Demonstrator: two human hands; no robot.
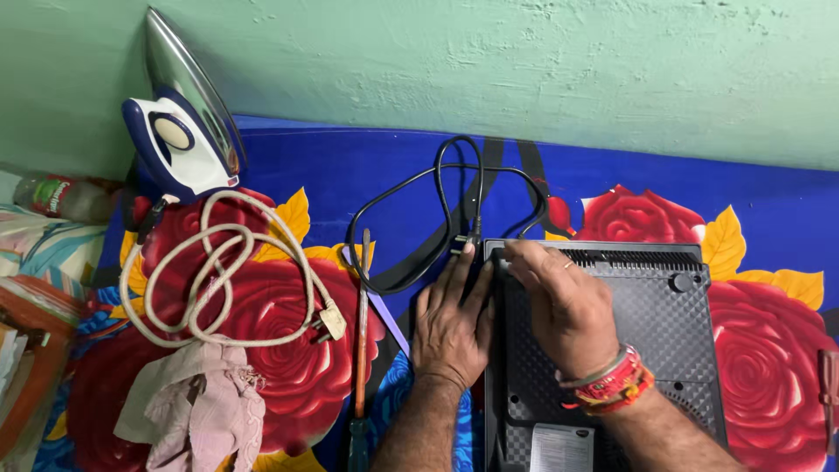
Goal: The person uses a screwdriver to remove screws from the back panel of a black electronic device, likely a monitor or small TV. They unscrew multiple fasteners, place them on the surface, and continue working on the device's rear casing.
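Gripping nothing outright: left hand [452, 319] flat and spread, palm down, fingertips at the near-left corner of one dark appliance [647, 341] lying underside up; right hand [559, 306] flat on that ribbed underside, fingers pressed toward the same corner, red thread bands at the wrist. Whether either hand pinches something small under the fingertips, cannot tell.

Nearest the body: one white label on the appliance base, one pale crumpled cloth [201, 406] at left, one long screwdriver [360, 350] with a reddish shaft lying just left of the left forearm. Appliance set right of centre on a blue bedsheet [350, 166] printed with big red roses, its left edge under both hands, vent slots along its far edge, one round foot at the far right corner.

Further out: one black cord [454, 188] looping from the appliance's far-left corner, its plug just beyond the left fingertips. One beige cord [218, 271] coiled at left, ending in one three-pin plug near the screwdriver. One blue-and-white clothes iron [188, 122] standing on its heel against the green wall [524, 70]. One bottle [57, 197] lying at the far left edge.

Open sheet between black cord and wall, and right of the appliance.
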